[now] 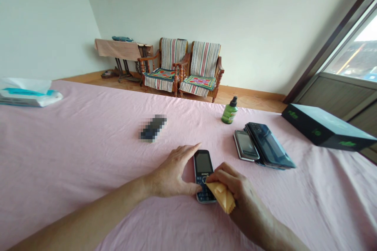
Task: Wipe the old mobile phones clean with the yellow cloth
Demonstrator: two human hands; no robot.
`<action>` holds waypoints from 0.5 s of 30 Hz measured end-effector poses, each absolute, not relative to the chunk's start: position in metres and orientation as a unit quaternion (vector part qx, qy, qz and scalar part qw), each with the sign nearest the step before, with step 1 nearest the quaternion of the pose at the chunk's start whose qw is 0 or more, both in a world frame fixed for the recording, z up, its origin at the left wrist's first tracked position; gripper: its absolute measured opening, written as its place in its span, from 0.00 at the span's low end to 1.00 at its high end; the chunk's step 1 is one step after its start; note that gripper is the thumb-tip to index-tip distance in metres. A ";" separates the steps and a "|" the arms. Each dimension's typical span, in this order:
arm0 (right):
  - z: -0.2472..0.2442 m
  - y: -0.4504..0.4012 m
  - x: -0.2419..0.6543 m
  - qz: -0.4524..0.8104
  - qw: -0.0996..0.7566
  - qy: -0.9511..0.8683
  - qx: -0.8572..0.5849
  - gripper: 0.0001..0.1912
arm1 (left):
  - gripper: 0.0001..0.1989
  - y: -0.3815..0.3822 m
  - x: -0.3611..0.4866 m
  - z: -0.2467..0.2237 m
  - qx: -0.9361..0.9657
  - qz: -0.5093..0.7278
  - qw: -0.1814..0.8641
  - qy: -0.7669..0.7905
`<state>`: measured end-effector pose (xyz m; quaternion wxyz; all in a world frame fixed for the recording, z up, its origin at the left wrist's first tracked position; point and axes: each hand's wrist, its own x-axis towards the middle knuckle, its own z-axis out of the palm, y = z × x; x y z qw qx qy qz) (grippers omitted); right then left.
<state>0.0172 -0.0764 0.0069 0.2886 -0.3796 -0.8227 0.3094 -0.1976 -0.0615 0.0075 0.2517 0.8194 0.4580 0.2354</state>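
A black keypad phone (204, 164) lies face up on the pink cloth (103, 145), its small screen towards the far side. My left hand (173, 170) is at its left, thumb and fingers spread, the thumb tip on the keypad's left edge and the fingertips near the upper left corner. My right hand (235, 188) grips a folded yellow cloth (222, 196), whose tip rests on the keys just below the screen. Part of the keypad is hidden by the yellow cloth and the fingers.
Beyond my left hand lies another phone (153, 128), blurred. A green spray bottle (229, 111), a small silver-edged phone (246, 145), stacked dark phones (269, 145) and a black box (326, 127) stand or lie rightwards. Tissues (29, 94) are far left; two chairs (200, 66) stand beyond.
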 end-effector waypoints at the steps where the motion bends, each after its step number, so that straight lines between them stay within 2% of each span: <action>1: 0.007 -0.076 0.017 0.308 0.289 -0.823 -0.380 0.12 | 0.49 -0.062 -0.197 0.008 0.821 0.232 0.251 0.457; 9: 0.008 -0.079 0.016 0.294 0.287 -0.831 -0.375 0.13 | 0.48 -0.062 -0.198 0.007 0.819 0.235 0.250 0.460; 15: 0.011 -0.083 0.015 0.276 0.267 -0.865 -0.322 0.12 | 0.59 -0.063 -0.198 0.005 0.848 0.193 0.221 0.442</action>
